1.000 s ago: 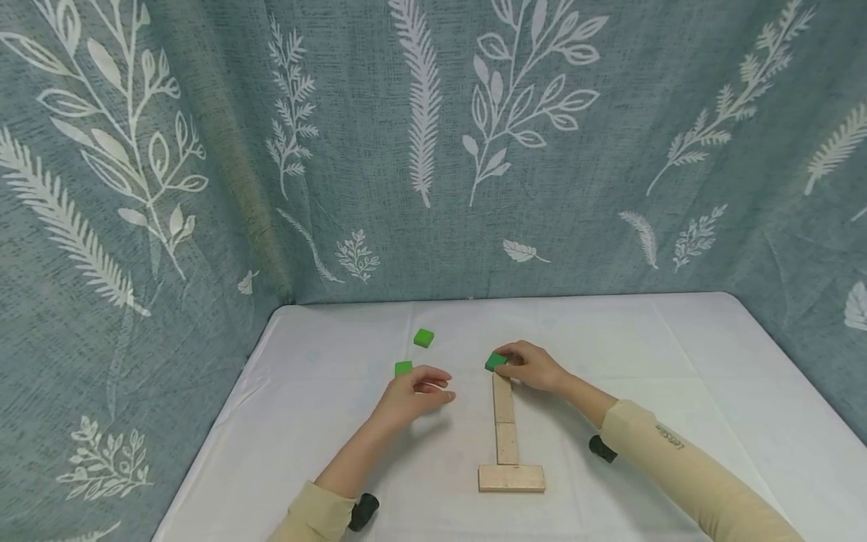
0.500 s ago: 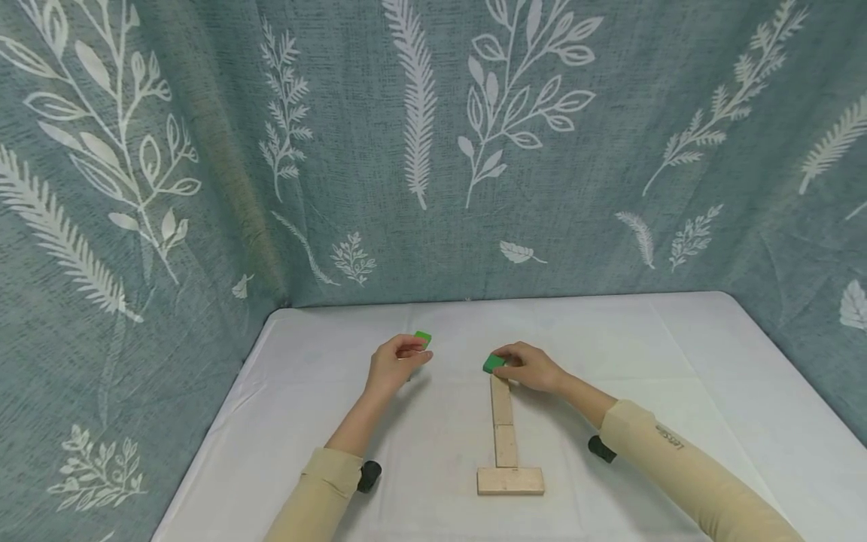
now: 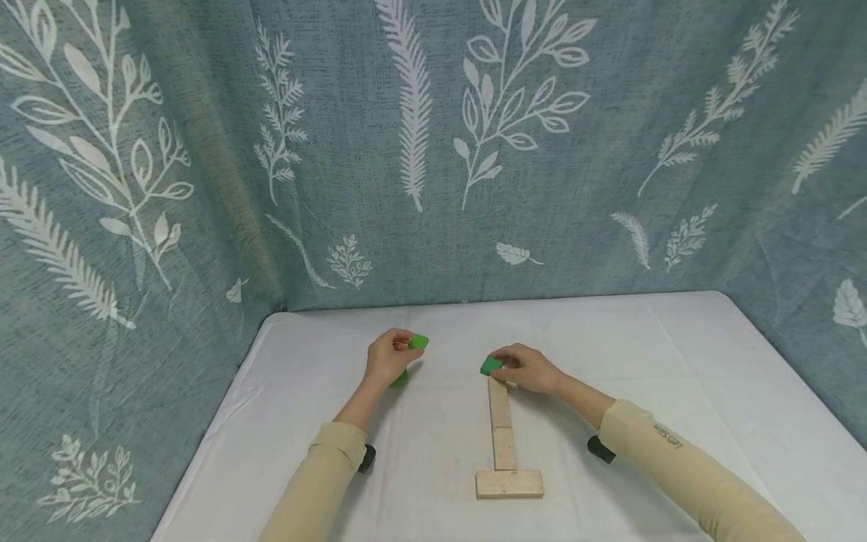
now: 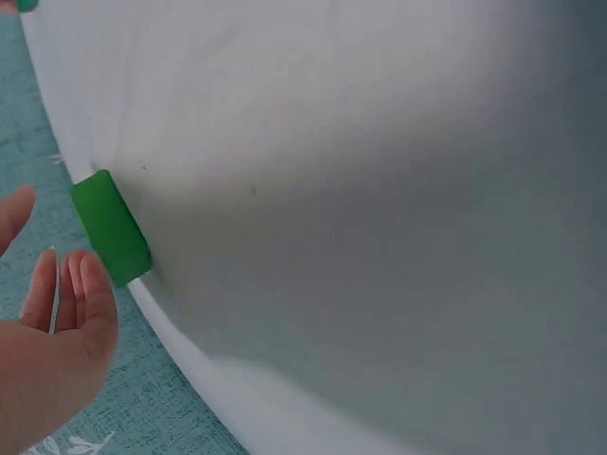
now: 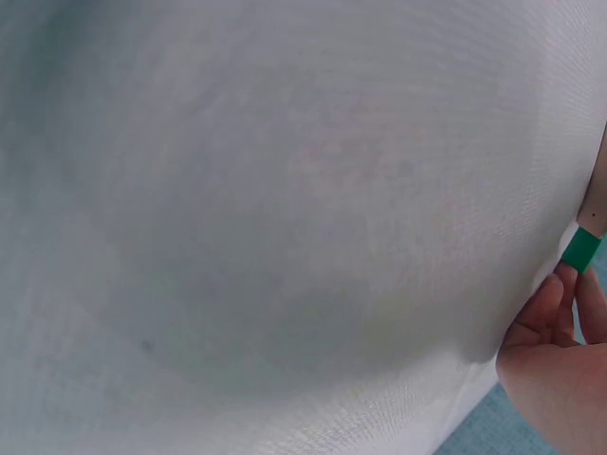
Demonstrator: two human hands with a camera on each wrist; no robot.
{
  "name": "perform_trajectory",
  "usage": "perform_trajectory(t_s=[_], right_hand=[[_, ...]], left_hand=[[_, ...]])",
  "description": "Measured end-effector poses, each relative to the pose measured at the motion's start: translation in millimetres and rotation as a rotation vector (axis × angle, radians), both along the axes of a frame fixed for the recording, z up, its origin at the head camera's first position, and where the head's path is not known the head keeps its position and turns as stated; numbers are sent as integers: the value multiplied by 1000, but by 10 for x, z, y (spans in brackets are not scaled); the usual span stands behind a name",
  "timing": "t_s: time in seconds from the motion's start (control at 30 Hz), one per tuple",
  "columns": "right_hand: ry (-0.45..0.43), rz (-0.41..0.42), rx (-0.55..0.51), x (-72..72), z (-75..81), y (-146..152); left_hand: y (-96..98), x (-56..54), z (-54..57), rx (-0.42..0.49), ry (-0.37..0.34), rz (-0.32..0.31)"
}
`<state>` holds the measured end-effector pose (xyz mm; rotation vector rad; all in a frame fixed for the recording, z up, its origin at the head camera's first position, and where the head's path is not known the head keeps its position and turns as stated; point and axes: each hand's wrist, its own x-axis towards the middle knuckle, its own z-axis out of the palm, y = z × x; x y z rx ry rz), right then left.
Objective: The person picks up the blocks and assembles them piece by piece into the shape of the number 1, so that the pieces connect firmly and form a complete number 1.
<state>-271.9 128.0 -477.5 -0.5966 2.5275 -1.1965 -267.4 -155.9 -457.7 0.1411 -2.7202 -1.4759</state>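
In the head view my left hand (image 3: 387, 357) has reached a far light green block (image 3: 419, 342), thumb in front and fingers at its left. The left wrist view shows a gap between thumb and fingers, with a green block (image 4: 112, 227) just beyond the fingertips. A nearer green block (image 3: 400, 378) lies partly hidden below that hand. My right hand (image 3: 531, 369) pinches a darker green block (image 3: 491, 366) between thumb and fingers, also visible in the right wrist view. That block is at the far end of two pale wooden blocks (image 3: 500, 403) lying in line.
A wooden block (image 3: 509, 484) lies crosswise at the near end of the row, making an upside-down T. White cloth (image 3: 609, 339) covers the table. A blue-green leaf-patterned curtain (image 3: 379, 150) hangs behind and at both sides.
My left hand has moved away from me, past the nearer green block to the far one. The right hand keeps holding the darker green block in the same place. The head view has shifted slightly.
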Motion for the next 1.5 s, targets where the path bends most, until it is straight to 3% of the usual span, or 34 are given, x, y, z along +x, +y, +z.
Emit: perform_trajectory(t_s=[0.57,1.07,1.5], right_hand=[[-1,-1,-2,-11,-9,9],[5,-8,1,-8,-10,1],[20,-10,7,10,2,1]], left_hand=[[-4,-188,-60,-125,-66,-31],[31,-184,-66,-206,-45,-35],[6,-168,-92,-177,-33,-26]])
